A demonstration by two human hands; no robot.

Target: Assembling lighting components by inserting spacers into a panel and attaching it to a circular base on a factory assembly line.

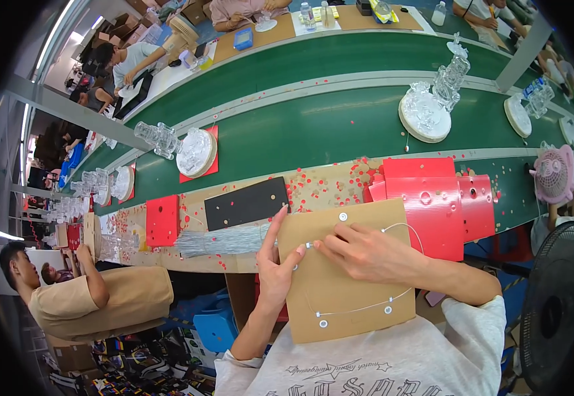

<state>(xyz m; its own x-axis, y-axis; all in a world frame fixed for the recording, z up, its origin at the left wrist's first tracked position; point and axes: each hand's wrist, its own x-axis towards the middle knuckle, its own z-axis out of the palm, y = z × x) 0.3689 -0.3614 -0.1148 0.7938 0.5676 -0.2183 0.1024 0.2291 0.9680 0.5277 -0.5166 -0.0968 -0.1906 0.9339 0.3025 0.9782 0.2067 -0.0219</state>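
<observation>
A tan cardboard sheet (pixel 346 284) leans against my shirt front, tilted at the table edge. Small white round washers (pixel 323 324) sit on it, and a thin white cord (pixel 366 311) is threaded across its face. My left hand (pixel 272 274) grips the sheet's left edge, index finger stretched up along it and thumb on the front. My right hand (pixel 373 254) lies over the upper part with curled fingers, its thumb and forefinger pinched beside a small white piece (pixel 309 245). What those fingertips hold is partly hidden, but it looks like the cord.
Red sheets (pixel 426 211), a black panel (pixel 247 203) and a bundle of pale wires (pixel 224 240) lie on the bench amid scattered red dots. Clear-wrapped items on round white bases (pixel 426 119) stand on the green conveyor (pixel 300 105). A black fan (pixel 554 303) stands right; co-workers sit around.
</observation>
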